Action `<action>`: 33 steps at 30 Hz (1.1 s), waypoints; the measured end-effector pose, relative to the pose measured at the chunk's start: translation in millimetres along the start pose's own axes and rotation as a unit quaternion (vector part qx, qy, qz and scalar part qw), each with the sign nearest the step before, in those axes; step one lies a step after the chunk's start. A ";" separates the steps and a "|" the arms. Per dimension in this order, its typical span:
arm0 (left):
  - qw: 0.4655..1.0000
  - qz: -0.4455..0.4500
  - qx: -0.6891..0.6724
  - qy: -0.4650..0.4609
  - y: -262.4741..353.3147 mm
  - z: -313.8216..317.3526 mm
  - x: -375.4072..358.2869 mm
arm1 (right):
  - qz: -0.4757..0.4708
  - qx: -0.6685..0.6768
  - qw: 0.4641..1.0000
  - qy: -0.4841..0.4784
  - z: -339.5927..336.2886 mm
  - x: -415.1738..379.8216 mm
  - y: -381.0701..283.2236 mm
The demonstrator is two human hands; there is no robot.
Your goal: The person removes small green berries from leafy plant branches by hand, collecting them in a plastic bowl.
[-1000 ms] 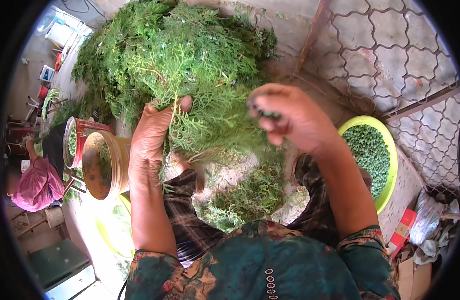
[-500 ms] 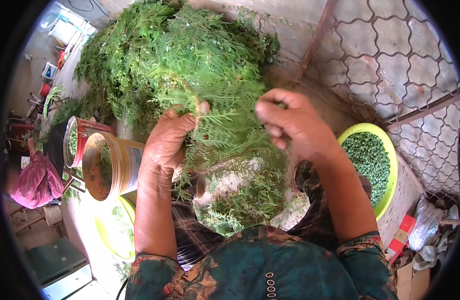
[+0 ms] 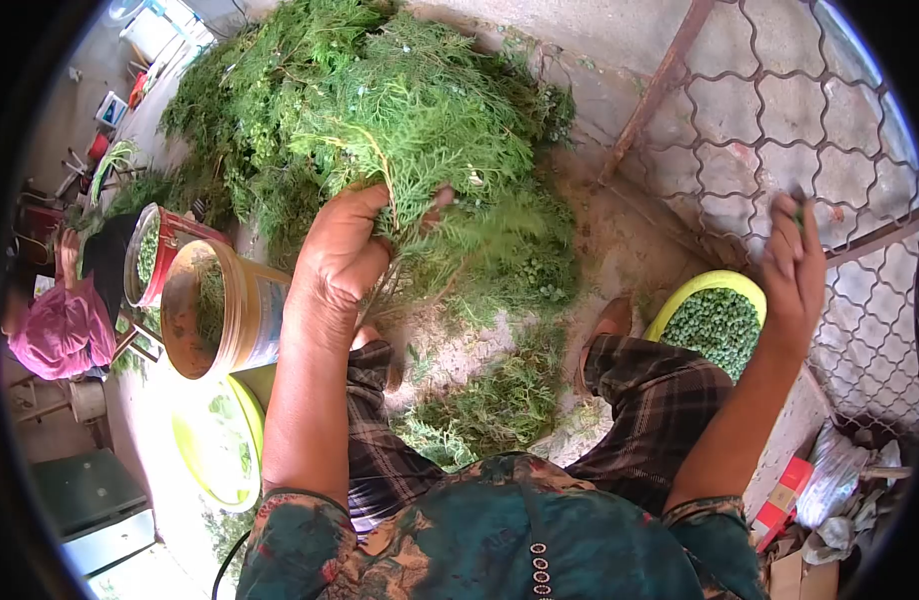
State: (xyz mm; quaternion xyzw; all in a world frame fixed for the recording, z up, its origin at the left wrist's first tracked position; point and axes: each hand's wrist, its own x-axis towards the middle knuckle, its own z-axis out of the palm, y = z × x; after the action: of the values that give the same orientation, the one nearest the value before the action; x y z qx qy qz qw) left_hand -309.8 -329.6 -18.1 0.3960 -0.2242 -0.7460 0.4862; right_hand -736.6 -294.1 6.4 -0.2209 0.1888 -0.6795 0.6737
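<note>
My left hand (image 3: 348, 250) is closed round the stem of a leafy evergreen branch (image 3: 415, 185), whose feathery sprays spread to the right. Behind it rises a big heap of cut evergreen branches (image 3: 280, 130). Away to the right, my right hand (image 3: 795, 265) is raised near the wire mesh, its fingers pinched together. A small green berry (image 3: 800, 214) shows between the fingertips, slightly blurred. Just left of that hand is a yellow-green basin (image 3: 664, 318) filled with green berries (image 3: 715, 335).
Trimmed sprigs (image 3: 490, 410) lie on the ground between my feet. At left stand a tan bucket (image 3: 242, 315), a red bucket (image 3: 180, 245) and another yellow-green basin (image 3: 252, 420). A person in pink (image 3: 65, 325) sits at far left. Metal mesh (image 3: 760, 110) leans at right.
My right hand has moved from beside the branch out to the right, past the basin. My left hand still holds the branch, slightly higher and turned.
</note>
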 end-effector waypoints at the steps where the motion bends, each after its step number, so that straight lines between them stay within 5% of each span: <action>1: 1.000 0.007 -0.024 0.000 -1.3 0.5 1.8 | -0.070 -0.063 0.994 0.047 -4.3 -18.2 -10.6; 3: 0.997 -0.001 -0.066 -0.028 -3.8 -1.7 2.1 | -0.262 -0.339 0.855 0.294 -16.7 -53.1 -10.1; 5: 0.992 -0.030 -0.111 -0.051 -3.8 -2.7 -1.5 | -0.252 -0.528 0.703 0.406 -104.6 -97.4 -29.6; 6: 0.992 -0.022 -0.110 -0.052 -4.5 1.6 -3.7 | -0.115 -0.649 0.580 0.480 -171.8 -125.3 -50.4; 7: 0.992 -0.020 -0.110 -0.053 -5.7 3.8 -5.5 | -0.086 -0.884 0.310 0.339 -226.2 -151.7 -49.8; 8: 0.992 -0.014 -0.110 -0.052 -7.0 6.1 -7.2 | 0.102 -0.886 0.318 0.323 -276.3 -185.8 -56.8; 9: 0.993 -0.007 -0.109 -0.053 -6.6 9.3 -6.9 | 0.224 -0.884 0.290 0.291 -256.2 -193.2 -53.7; 12: 0.985 -0.016 -0.137 -0.105 -15.9 8.3 -7.9 | 0.013 -0.834 0.436 0.337 -202.4 -161.2 -44.6; 14: 0.972 -0.028 -0.163 -0.164 -20.5 12.2 -4.8 | -0.113 -0.756 0.600 0.234 -60.0 -102.0 -2.8; 15: 0.971 -0.032 -0.162 -0.172 -23.5 17.8 -5.6 | -0.110 -0.672 0.699 0.219 -0.8 -84.0 22.4; 18: 0.985 0.063 -0.085 -0.134 -32.1 39.5 -11.9 | -0.048 -0.555 0.830 0.021 96.4 -52.7 94.8; 20: 0.992 0.075 -0.054 -0.086 -33.9 50.1 -20.0 | -0.112 -0.610 0.780 -0.084 125.3 -32.7 140.5; 21: 0.996 0.084 -0.023 -0.036 -35.0 52.2 -23.3 | -0.107 -0.610 0.781 -0.079 127.6 -21.2 165.6; 23: 0.990 0.111 -0.016 -0.083 -38.8 48.7 -19.8 | -0.073 -0.642 0.762 -0.055 139.1 -6.1 189.7; 26: 0.987 0.119 -0.107 0.027 -34.9 49.9 -13.1 | -0.155 -0.613 0.768 -0.102 123.9 10.6 211.2; 29: 0.983 0.123 -0.108 0.082 -21.7 27.7 -2.3 | -0.215 -0.659 0.716 -0.086 122.2 1.3 215.5; 31: 0.978 0.117 -0.147 0.086 -13.3 28.0 -7.0 | -0.234 -0.600 0.726 -0.241 118.6 -0.2 219.5; 33: 0.982 0.121 -0.141 0.027 -9.9 0.3 2.9 | -0.271 -0.557 0.730 -0.289 116.5 2.9 216.3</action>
State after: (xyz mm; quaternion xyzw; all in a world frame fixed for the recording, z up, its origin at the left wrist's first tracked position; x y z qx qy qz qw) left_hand -316.1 -328.1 -26.1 0.3135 -0.1500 -0.6947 0.6297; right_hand -492.0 -296.7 -16.5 -0.7839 0.2624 -0.5093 0.2393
